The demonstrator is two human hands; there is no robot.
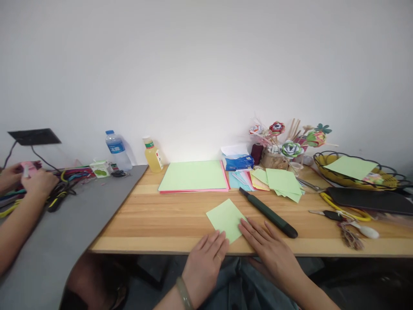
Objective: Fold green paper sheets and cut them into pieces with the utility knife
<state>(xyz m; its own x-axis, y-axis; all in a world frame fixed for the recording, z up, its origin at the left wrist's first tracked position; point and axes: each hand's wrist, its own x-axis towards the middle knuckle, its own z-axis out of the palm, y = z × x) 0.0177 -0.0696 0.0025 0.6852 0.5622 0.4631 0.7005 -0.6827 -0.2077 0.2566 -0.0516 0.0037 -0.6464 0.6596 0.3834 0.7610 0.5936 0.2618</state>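
A small square of light green paper [226, 215] lies flat on the wooden table, turned cornerwise near the front edge. My left hand [206, 258] rests with its fingertips on the paper's lower left side, fingers straight and close together. On the lower right side lie the outstretched fingers of my right hand [267, 245], pressed flat. Just beyond the right hand is a dark green pen-shaped tool [269, 212] with a narrow black tip, lying diagonally. Neither hand grips anything.
Large green and pink sheets [193, 176] are stacked at the back, beside small green squares [284, 183], a tissue pack [238, 161] and paper flowers [292, 148]. A yellow basket [342, 174] stands right. Left are bottles [154, 157] and a co-worker's hands [38, 178] over a grey table [87, 219].
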